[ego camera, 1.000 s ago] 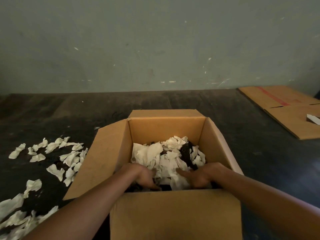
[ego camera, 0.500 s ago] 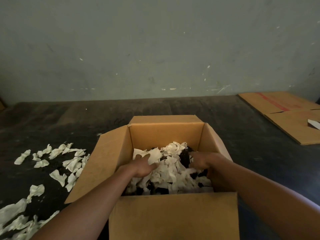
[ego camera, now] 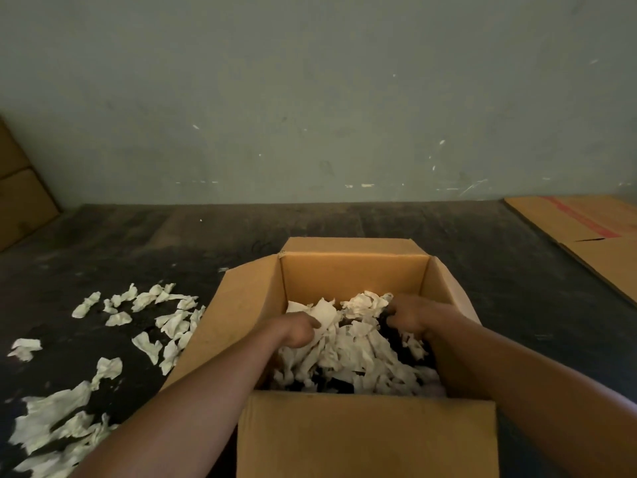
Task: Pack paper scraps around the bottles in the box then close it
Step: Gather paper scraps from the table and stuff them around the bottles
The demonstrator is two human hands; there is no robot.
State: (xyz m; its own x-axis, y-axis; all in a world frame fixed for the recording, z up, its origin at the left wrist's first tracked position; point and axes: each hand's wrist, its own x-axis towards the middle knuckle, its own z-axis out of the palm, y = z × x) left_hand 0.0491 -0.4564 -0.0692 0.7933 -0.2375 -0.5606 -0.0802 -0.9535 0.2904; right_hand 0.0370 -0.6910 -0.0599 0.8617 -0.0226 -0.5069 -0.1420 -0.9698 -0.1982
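Note:
An open brown cardboard box [ego camera: 355, 277] stands in front of me with all its flaps up. White paper scraps [ego camera: 358, 350] fill most of its inside, and dark shapes, probably the bottles [ego camera: 403, 343], show between them. Both my hands are down inside the box. My left hand [ego camera: 296, 329] presses on the scraps at the left, fingers curled into the paper. At the right wall, my right hand [ego camera: 410, 313] has its fingers pushed down among scraps and a dark shape. Whether either hand holds paper is hidden.
Several loose paper scraps [ego camera: 151, 319] lie on the dark table [ego camera: 362, 219] left of the box, with a bigger heap [ego camera: 51, 426] at the near left. Flattened cardboard [ego camera: 586, 229] lies at the far right. Another cardboard piece [ego camera: 20, 194] leans at the far left. A grey wall stands behind.
Both hands have moved from the near side of the box toward its far half, pushing scraps. The view has tilted up slightly.

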